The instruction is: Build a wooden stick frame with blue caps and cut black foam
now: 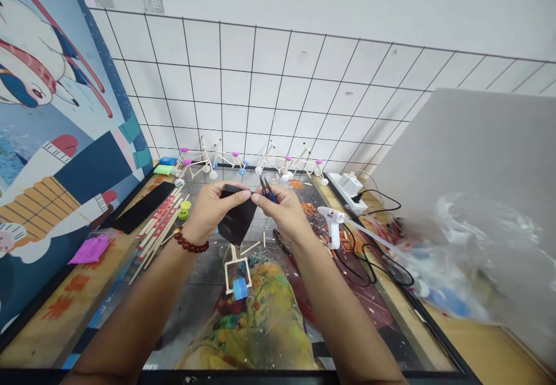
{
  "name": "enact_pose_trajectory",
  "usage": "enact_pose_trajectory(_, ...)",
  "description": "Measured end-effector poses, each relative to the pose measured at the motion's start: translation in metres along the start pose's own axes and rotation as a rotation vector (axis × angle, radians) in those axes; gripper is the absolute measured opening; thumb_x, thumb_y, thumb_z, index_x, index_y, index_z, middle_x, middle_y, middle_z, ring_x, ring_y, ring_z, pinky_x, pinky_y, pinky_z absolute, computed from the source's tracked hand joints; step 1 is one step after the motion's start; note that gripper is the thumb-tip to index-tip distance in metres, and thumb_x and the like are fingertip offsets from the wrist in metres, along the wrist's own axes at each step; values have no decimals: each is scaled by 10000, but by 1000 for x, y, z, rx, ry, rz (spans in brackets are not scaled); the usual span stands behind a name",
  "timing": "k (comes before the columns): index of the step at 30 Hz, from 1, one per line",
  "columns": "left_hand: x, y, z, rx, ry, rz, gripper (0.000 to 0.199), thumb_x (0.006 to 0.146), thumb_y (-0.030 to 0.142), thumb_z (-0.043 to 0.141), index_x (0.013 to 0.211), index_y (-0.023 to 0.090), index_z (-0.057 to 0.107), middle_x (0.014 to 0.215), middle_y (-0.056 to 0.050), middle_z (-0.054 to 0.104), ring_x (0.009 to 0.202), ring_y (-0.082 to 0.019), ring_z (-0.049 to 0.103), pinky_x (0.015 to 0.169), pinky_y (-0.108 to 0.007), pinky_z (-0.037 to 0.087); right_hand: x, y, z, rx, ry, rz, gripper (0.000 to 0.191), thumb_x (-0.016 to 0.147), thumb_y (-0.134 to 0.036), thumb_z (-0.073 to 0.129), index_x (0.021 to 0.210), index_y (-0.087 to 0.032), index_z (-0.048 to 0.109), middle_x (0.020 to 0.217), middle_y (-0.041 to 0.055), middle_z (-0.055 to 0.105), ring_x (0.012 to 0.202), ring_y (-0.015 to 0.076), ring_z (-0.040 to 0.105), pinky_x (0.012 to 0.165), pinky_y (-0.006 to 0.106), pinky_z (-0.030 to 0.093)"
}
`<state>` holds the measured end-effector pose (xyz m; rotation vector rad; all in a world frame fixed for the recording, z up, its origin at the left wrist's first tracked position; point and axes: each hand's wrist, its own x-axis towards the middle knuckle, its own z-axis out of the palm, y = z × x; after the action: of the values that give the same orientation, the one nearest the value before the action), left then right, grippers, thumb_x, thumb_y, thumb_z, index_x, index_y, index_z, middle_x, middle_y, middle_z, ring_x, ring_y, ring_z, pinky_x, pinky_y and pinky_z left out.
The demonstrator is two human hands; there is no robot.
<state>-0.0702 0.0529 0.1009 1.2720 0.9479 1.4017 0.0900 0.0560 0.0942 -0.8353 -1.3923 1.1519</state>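
My left hand point(208, 208) is closed on a folded piece of thin black sheet point(237, 222), which hangs down below the fingers. At its upper right edge, my right hand point(283, 210) pinches with thumb and finger, its tip meeting my left thumb. Tucked in the right hand is a small pair of scissors point(266, 189) with blue handles, the dark pointed blades aimed up and away. Just below the sheet lies a frame of glued wooden sticks point(226, 269) with a blue piece point(240, 288) at its near end.
Stick models with pink and white discs point(212, 174) stand along the back. On the left lie a black strip point(143, 206), wooden sticks point(158, 223) and a pink packet point(90, 249). On the right are a glue gun point(333, 223), a power strip point(347, 188) and a plastic bag point(452, 275).
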Motion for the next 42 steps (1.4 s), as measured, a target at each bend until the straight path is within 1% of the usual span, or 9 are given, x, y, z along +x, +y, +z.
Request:
enact_pose_trajectory(3, -1, 1, 0, 16, -8, 30, 216, 599, 343, 845, 724, 183, 769, 713, -40, 740, 664, -165, 655, 631, -264, 511, 0, 0, -2, 0, -7, -10, 273, 667, -445, 773, 713, -199, 663, 652, -24, 549, 609, 111, 463, 566, 254, 385)
enact_pose_trajectory(6, 0, 2, -1, -9, -6, 16, 201, 610, 345, 840, 716, 188, 773, 706, -38, 740, 656, -157, 650, 631, -260, 507, 1, 1, -4, -4, -6, -21, 246, 682, -416, 759, 699, -195, 654, 651, -24, 546, 619, 117, 478, 589, 259, 393)
enact_pose_trajectory(11, 1, 4, -1, -23, 44, 11, 197, 581, 339, 852, 662, 182, 764, 652, -29, 721, 614, -144, 625, 600, -252, 486, 1, 0, -4, -60, -11, -64, 220, 691, -402, 759, 713, -201, 670, 673, -17, 578, 659, 132, 506, 649, 275, 416)
enact_pose_trajectory(16, 0, 4, 0, -8, 32, -8, 199, 574, 346, 850, 645, 182, 763, 649, -33, 722, 616, -158, 627, 612, -275, 490, 1, 1, -1, -71, -3, -93, 197, 681, -385, 768, 677, -207, 684, 677, -12, 606, 669, 138, 518, 673, 290, 416)
enact_pose_trajectory(26, 2, 3, -5, 26, 62, -4, 210, 581, 380, 842, 637, 194, 761, 610, -8, 698, 622, -146, 608, 595, -262, 469, 2, 4, 0, -86, 5, -80, 165, 709, -346, 737, 689, -192, 679, 675, -15, 608, 679, 136, 521, 703, 284, 414)
enact_pose_trajectory(30, 3, 4, -7, 30, 56, 1, 215, 581, 383, 845, 630, 192, 760, 629, -16, 710, 628, -152, 614, 587, -264, 466, 1, 6, 2, -52, -1, -70, 182, 737, -361, 716, 710, -188, 668, 669, -21, 570, 660, 123, 487, 684, 269, 395)
enact_pose_trajectory(35, 2, 7, -7, 24, 25, 1, 210, 609, 379, 836, 640, 185, 762, 647, -23, 718, 636, -147, 617, 600, -256, 473, 0, 8, 5, -26, 26, -54, 301, 777, -436, 673, 647, -178, 588, 600, -33, 460, 585, 103, 394, 593, 250, 346)
enact_pose_trajectory(39, 3, 9, -6, -63, 30, -21, 214, 587, 345, 855, 671, 171, 763, 674, -23, 719, 658, -132, 618, 640, -240, 482, 1, 7, 3, -22, 71, -58, 274, 748, -441, 705, 708, -177, 642, 638, -22, 519, 618, 111, 436, 620, 257, 370)
enact_pose_trajectory(42, 5, 8, -7, -156, 59, -61, 216, 555, 312, 872, 617, 159, 734, 625, -6, 690, 619, -108, 598, 622, -222, 471, 3, 1, -2, -3, 65, -67, 261, 662, -407, 784, 764, -184, 695, 707, -9, 596, 685, 126, 499, 671, 269, 397)
